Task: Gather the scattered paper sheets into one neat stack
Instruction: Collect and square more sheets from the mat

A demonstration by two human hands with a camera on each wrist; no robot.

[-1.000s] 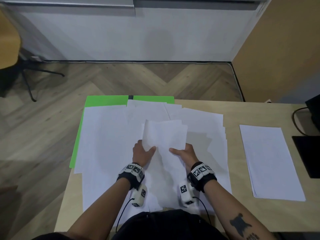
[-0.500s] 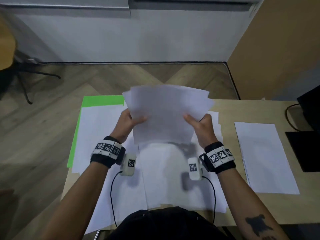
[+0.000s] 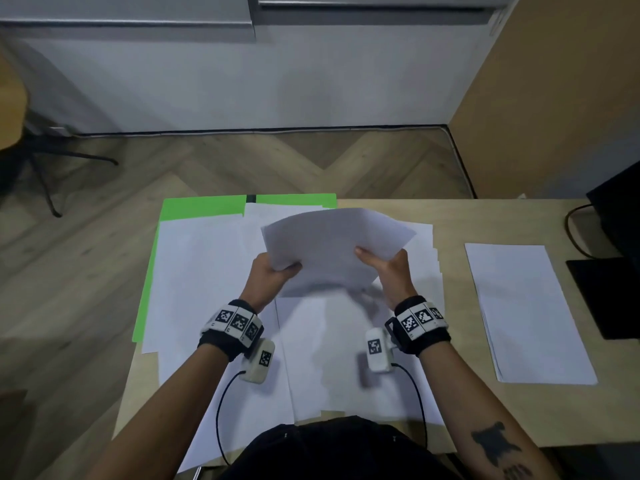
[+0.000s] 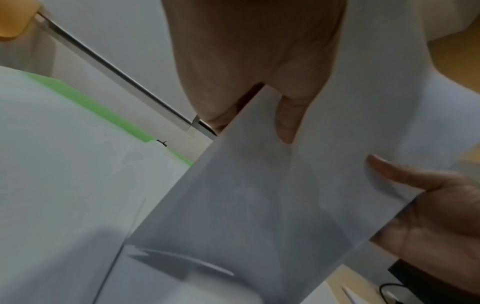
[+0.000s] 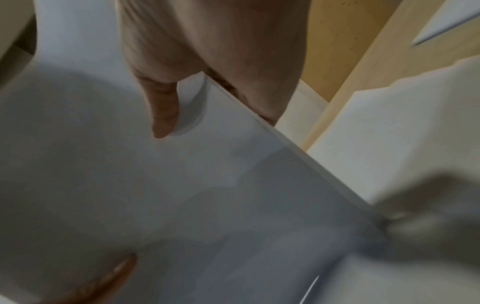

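Wooden desk (image 3: 398,216) up against a herringbone floor, white sheets (image 3: 207,271) spread all over its left half on top of a green mat (image 3: 201,207). Both hands hold a bundle of papers (image 3: 332,247) in the air above that mess. Left hand (image 3: 272,273) pinches the bundle's left edge, thumb on top; right hand (image 3: 389,271) does the same on the right edge, thumb (image 5: 162,111) pressed on the upper face. Off to the right sits a separate tidy stack (image 3: 523,313), well apart, near a black pad (image 3: 602,296).
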